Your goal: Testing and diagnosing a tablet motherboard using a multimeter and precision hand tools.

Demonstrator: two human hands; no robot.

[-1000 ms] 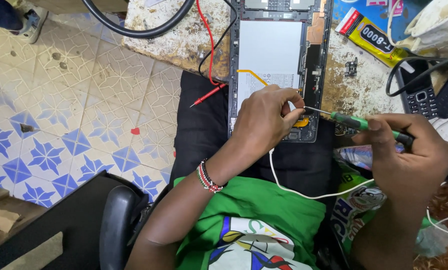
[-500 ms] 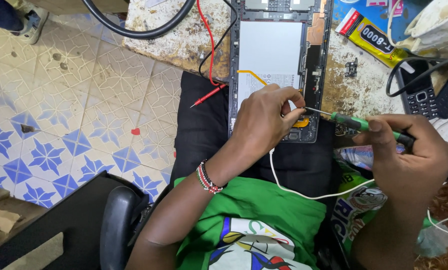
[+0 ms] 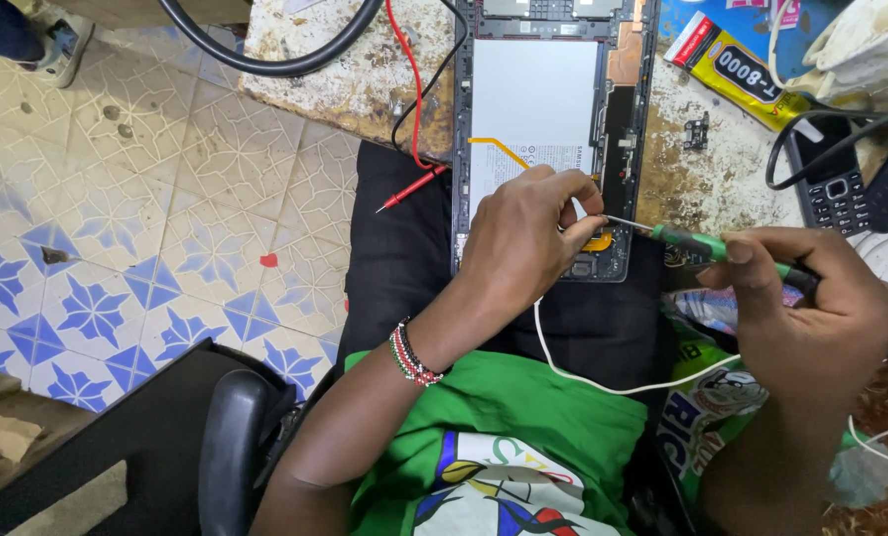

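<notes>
An opened tablet with its back cover off lies half on the worn bench, half over my lap, its silver battery showing. My left hand rests on the tablet's lower end, fingers pinched at a small part near an orange flex cable. My right hand grips a green-handled soldering iron, whose thin metal tip points left and meets my left fingertips. A white cord runs from under my left hand across my lap.
A red probe with its lead and a thick black cable lie on the bench at left. A yellow glue tube, a keypad phone and a small loose part sit at right. Tiled floor and a black chair arm are on the left.
</notes>
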